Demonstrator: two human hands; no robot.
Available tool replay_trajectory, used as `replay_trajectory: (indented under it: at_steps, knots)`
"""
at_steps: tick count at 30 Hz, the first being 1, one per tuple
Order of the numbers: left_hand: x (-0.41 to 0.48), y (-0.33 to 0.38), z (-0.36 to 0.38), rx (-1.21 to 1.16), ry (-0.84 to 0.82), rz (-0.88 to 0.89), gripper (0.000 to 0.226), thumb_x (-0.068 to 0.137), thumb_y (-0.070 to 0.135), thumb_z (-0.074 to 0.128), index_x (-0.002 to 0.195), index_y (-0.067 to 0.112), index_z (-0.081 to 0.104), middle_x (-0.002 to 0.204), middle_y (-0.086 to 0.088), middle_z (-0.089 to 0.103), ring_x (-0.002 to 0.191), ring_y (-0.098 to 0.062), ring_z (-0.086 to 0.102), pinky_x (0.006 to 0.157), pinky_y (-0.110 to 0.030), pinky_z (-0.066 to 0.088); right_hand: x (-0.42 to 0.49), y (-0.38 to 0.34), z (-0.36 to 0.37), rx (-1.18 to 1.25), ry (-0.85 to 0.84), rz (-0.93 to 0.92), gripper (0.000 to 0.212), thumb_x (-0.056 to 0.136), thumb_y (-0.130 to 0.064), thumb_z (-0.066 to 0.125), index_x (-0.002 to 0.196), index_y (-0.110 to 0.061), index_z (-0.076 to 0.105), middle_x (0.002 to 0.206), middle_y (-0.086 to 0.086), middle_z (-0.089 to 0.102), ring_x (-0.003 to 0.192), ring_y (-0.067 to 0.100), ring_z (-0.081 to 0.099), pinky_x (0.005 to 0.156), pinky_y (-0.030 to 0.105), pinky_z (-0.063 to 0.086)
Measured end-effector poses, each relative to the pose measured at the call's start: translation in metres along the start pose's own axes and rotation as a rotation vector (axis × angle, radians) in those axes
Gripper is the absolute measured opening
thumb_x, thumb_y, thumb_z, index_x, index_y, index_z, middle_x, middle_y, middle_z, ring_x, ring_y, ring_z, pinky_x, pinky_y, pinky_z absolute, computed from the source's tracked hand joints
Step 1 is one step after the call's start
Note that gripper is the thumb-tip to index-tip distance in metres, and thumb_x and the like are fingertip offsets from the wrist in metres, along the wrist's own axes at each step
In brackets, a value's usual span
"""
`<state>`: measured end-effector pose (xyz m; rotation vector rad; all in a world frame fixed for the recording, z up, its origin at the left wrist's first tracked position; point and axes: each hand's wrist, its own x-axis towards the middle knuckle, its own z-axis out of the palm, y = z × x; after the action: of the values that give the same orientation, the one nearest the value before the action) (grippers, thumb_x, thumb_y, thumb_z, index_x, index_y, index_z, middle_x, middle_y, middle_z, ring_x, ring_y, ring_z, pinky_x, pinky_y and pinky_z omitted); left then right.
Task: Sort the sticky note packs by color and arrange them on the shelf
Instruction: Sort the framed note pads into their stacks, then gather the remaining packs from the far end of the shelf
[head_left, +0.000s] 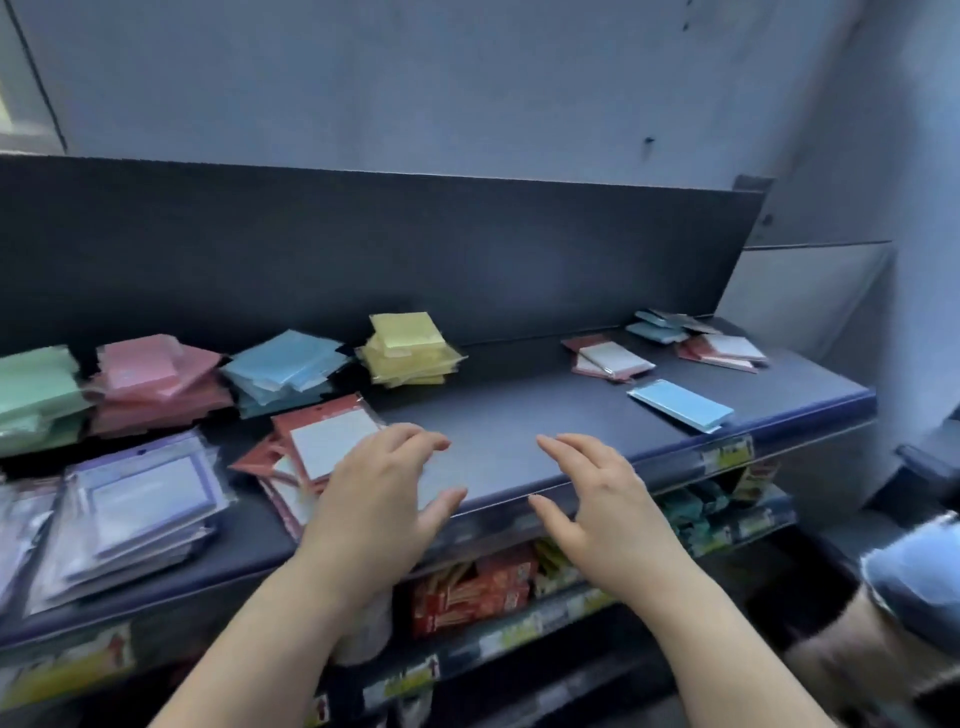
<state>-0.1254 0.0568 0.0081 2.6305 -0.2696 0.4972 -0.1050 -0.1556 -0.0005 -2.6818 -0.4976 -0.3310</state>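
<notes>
Along the back of the dark shelf (519, 415) stand sorted stacks: green (36, 395), pink (156, 382), blue (283, 369) and yellow (408, 348). In front lie a purple-framed stack (140, 499) and a red-framed stack (317, 441). On the right lie unsorted packs: a red-framed one (608, 358), a single blue pack (678, 405), and a mixed heap (696, 335). My left hand (379, 499) hovers with fingers apart just right of the red-framed stack, holding nothing. My right hand (597, 493) hovers over the shelf's front edge, also spread with nothing in it.
A lower shelf holds red boxes (472, 587) and green packets (696, 512), with price tags (727, 452) along the rails. A tall dark back panel rises behind the stacks. Something blue and brown (904, 597) sits at the lower right.
</notes>
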Motion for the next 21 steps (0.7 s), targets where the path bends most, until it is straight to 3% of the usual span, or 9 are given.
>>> replay_trajectory:
  at_steps: [11,21]
  knots:
    - [0.075,0.116,0.078,0.041,-0.117,0.060,0.050,0.088,0.052,0.054,0.133,0.030,0.046,0.133,0.013,0.047,0.124,-0.011,0.043,0.102,-0.026,0.035,-0.001,0.133,-0.050,0.056,0.041,0.019,0.057,0.092,-0.041,0.053,0.144,-0.026,0.035,0.143,-0.009,0.037,0.133,0.009,0.028,0.114,0.030,0.023]
    - [0.204,0.132,0.130,0.110,-0.436,0.052,0.059,0.091,0.052,0.051,0.143,0.032,0.031,0.146,0.005,0.035,0.126,-0.019,0.044,0.101,-0.037,0.040,0.045,0.196,-0.058,0.070,0.087,0.130,0.054,0.090,-0.035,0.058,0.141,-0.024,0.041,0.139,-0.007,0.041,0.130,0.012,0.034,0.112,0.033,0.026]
